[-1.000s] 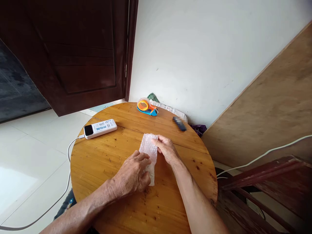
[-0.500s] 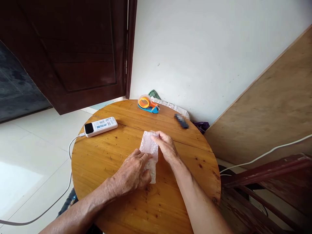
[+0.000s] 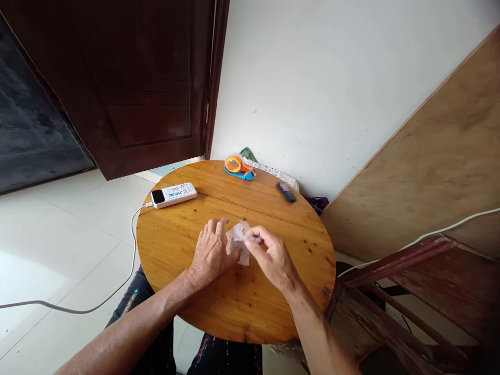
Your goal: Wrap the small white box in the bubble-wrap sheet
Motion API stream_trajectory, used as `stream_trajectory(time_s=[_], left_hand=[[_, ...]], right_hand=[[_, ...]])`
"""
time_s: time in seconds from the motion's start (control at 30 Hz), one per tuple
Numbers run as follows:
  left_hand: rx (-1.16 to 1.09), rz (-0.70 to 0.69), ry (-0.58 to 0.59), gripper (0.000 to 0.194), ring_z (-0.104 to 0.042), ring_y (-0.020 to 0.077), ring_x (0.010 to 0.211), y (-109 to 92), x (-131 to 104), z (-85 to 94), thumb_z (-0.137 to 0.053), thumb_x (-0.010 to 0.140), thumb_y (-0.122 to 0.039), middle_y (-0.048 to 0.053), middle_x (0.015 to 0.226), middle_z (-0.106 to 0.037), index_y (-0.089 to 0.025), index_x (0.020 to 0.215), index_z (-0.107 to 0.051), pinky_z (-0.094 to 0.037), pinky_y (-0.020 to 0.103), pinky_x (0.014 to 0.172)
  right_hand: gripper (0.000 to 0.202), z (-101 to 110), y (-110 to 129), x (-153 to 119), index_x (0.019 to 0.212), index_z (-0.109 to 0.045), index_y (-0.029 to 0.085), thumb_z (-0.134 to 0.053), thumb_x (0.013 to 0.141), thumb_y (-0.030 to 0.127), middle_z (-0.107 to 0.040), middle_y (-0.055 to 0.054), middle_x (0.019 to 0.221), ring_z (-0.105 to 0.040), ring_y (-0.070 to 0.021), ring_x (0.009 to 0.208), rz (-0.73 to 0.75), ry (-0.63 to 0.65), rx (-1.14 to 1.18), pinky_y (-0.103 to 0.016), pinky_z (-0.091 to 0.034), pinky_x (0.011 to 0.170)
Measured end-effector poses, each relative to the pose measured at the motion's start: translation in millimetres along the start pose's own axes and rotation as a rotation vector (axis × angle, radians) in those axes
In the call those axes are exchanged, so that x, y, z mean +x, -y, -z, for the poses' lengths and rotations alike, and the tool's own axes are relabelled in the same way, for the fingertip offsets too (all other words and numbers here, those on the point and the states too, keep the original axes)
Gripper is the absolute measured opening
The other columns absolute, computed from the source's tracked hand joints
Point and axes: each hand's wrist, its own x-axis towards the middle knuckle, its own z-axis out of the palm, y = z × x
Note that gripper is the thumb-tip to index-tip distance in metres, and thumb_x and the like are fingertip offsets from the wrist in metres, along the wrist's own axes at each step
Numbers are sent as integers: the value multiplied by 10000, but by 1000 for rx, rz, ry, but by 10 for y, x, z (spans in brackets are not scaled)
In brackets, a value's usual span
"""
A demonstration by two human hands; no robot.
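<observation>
A small piece of clear bubble wrap [image 3: 244, 256] lies near the middle of the round wooden table [image 3: 172, 234], its upper part lifted and folded over. My right hand [image 3: 269, 255] pinches that raised end between thumb and fingers. Just left of it, my left hand [image 3: 213, 247] rests palm down with its fingers spread, the thumb at the wrap's left edge. Whether anything lies inside the wrap cannot be made out.
An orange and blue tape dispenser [image 3: 239, 166] stands at the table's back edge. A white device [image 3: 174, 195] with a cable is at the left. A dark blurred object [image 3: 286, 191] lies at the back right, near the wall.
My right hand has folded the wrap's far end up and toward me. My left hand has moved off the wrap to the left and spread its fingers. The view has shifted.
</observation>
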Motion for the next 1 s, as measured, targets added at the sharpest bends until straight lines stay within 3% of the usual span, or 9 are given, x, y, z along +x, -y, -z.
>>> stream_trajectory(time_s=[0.1,0.17,0.27,0.33,0.47,0.6,0.7,0.83,1.0], left_hand=[[-145,-81,49,715,-512,340,1256,93,34,-51,-708,723,-238,187,1412,-461,-142,1380,-443,-460,507,1036],[-264,-150,200,641,-521,330,1274,178,79,-39,-719,722,-222,170,1449,-464,-171,1329,-520,-460,485,1054],[-429,-254,398,374,-587,274,1223,316,116,56,-636,830,-233,142,1324,-600,-170,1199,-625,-468,427,1062],[-429,-366,473,473,-537,278,1295,394,107,127,-662,826,-251,144,1403,-551,-185,1287,-583,-438,435,1100],[-346,-445,457,537,-482,267,1352,444,75,138,-651,823,-210,141,1473,-490,-212,1347,-537,-417,442,1117],[-445,-402,381,364,-600,227,1170,382,111,45,-639,821,-237,119,1268,-631,-191,1182,-637,-487,363,1000],[-552,-227,440,269,-633,171,855,338,180,36,-670,762,-261,57,990,-678,-159,1011,-668,-506,259,735],[-584,101,572,224,-484,117,600,320,306,39,-630,750,-357,-31,656,-545,-136,781,-619,-373,224,551],[-340,132,431,230,-406,112,563,298,416,10,-549,772,-349,-44,575,-444,-175,627,-509,-283,237,529]], right_hand=[[105,-147,-14,-303,846,-597,215,-526,913,253,-655,8,787,-600,-148,737,85,-13,-54,-238,-462,703],[95,-274,-79,-475,886,-593,226,-508,926,210,-704,-36,968,-654,-184,930,151,-66,-52,-269,-494,827],[145,-421,-196,-627,950,-588,239,-480,924,146,-689,-73,1146,-642,-204,1100,224,-148,-45,-310,-496,941],[167,-461,-250,-656,961,-589,243,-476,923,126,-689,-72,1154,-645,-197,1106,234,-143,-52,-311,-498,957],[160,-446,-272,-640,938,-603,247,-486,925,140,-699,-74,1148,-651,-200,1101,226,-118,-59,-316,-504,956],[136,-390,-197,-590,913,-602,251,-482,940,192,-708,-73,1119,-649,-214,1092,156,-131,-12,-325,-495,943],[119,-320,-154,-454,915,-605,242,-495,944,276,-726,-60,994,-672,-211,938,32,-143,17,-303,-510,829],[184,-245,-253,-136,880,-631,207,-597,855,386,-711,-40,832,-637,-196,740,-180,-116,167,-281,-494,662],[364,-231,-444,187,926,-683,169,-711,736,478,-702,-33,796,-603,-171,701,-373,-36,488,-277,-468,652]])
